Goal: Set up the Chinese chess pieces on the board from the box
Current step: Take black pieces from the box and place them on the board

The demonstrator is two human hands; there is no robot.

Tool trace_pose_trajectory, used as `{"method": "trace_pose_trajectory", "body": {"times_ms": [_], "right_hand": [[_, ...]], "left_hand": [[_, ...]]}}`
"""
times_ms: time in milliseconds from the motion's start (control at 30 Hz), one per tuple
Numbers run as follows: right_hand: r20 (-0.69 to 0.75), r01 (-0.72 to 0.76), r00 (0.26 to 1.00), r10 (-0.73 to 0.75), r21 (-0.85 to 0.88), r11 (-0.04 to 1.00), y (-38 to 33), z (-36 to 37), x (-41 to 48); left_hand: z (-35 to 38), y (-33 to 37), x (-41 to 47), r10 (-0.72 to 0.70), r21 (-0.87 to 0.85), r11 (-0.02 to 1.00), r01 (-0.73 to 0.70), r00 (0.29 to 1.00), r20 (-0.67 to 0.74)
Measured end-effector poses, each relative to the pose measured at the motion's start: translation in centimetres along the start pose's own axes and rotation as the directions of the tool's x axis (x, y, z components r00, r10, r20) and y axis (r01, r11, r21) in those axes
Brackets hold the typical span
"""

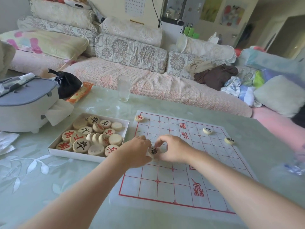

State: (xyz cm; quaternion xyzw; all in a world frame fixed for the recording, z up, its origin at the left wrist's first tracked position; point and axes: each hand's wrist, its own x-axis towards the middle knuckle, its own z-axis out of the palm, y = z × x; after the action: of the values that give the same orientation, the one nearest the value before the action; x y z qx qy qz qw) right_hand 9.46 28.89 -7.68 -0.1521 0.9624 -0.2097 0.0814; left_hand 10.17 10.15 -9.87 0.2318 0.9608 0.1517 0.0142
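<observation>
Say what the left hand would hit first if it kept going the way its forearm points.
The left hand points up-right over the board. It would first meet the right hand, already touching around the piece between them; depth unclear.

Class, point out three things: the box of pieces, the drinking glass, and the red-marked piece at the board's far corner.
box [79, 155], head view, white front wall.
drinking glass [124, 90], head view, side wall.
red-marked piece [139, 118], head view, top face.
</observation>
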Motion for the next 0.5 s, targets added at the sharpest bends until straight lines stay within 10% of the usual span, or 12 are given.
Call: {"method": "trace_pose_trajectory", "body": {"times_ms": [500], "right_hand": [[-0.222,-0.027,0.975,0.031,0.018,0.999,1.6,-0.9,-6.8]], "left_hand": [[-0.4,1.6,-1.6,-0.059,0.042,0.998,0.055,0.994,0.093]]}}
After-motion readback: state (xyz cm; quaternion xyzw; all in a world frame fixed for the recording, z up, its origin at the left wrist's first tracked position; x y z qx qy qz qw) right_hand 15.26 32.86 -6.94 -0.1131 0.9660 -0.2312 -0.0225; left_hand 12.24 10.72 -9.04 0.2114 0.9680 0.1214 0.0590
